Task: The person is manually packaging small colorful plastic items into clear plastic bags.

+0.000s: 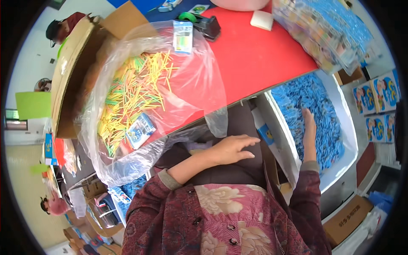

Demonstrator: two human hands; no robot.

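Note:
My left hand hovers over my lap with its fingers stretched and the thumb apart, holding nothing. To the right, my right hand is over a white-walled box filled with small blue packets. It is seen edge-on with fingers extended, touching or just above the packets; nothing shows in its grip. On the red table at left, a clear plastic bag lies spread open. Yellow, green and pinkish thin sticks are heaped in it. One blue-and-white packet rests by the sticks, another packet at the bag's far edge.
A tape dispenser and a white square piece stand on the red table. Clear bags of packets fill its far right. A cardboard box borders the left. Printed boxes are stacked at right. Other people are farther off.

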